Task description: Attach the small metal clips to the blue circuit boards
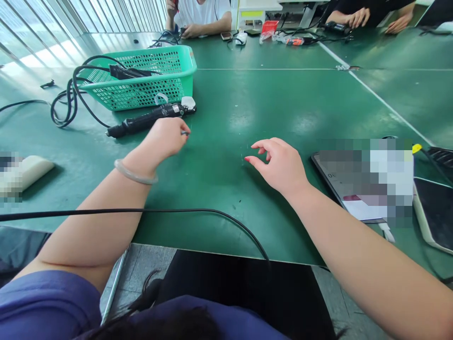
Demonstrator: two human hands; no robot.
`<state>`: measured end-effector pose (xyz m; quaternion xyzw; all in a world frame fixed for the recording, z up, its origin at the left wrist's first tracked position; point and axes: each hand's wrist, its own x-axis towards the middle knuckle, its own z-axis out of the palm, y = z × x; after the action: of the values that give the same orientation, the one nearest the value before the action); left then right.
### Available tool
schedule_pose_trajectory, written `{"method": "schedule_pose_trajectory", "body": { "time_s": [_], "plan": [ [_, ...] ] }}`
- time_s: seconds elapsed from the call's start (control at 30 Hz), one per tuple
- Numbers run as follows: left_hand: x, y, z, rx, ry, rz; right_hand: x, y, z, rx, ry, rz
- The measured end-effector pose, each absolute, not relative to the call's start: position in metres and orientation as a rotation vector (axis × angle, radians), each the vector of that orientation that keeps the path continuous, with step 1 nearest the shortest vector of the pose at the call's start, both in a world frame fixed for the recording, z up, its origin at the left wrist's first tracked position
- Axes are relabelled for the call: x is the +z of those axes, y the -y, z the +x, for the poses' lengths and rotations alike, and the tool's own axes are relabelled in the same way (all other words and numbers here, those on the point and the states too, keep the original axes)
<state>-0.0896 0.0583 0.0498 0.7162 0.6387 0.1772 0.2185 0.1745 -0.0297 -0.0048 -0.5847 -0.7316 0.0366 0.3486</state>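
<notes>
My left hand [168, 135] is closed over the green table, its fingers pinched on something small and shiny that I cannot make out. Just beyond it lies a black electric screwdriver [148, 121] with a coiled cord, in front of the green basket [141, 86]. A light bangle [136, 174] circles the left wrist. To the right, my right hand [279, 163] hovers low over the tabletop, thumb and fingers apart and nothing between them.
Inside the basket is another black corded tool [129, 72]. A blurred tablet-like device [339, 179] and a phone-like device [437, 212] lie at right. A black cable [184, 210] crosses the near side. Two people [201, 19] sit across the table [226, 108].
</notes>
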Motion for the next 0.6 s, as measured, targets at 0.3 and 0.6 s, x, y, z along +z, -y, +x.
{"method": "schedule_pose_trajectory", "body": {
  "time_s": [0.3, 0.6],
  "plan": [
    [0.059, -0.034, -0.131, -0.029, -1.962, 2.296, -0.002, 0.030, 0.176, 0.151, 1.881, -1.511],
    [0.053, -0.009, -0.148, 0.200, -1.909, 2.190, -0.002, 0.030, 0.175, 0.178, 1.887, -1.531]
  ]
}}
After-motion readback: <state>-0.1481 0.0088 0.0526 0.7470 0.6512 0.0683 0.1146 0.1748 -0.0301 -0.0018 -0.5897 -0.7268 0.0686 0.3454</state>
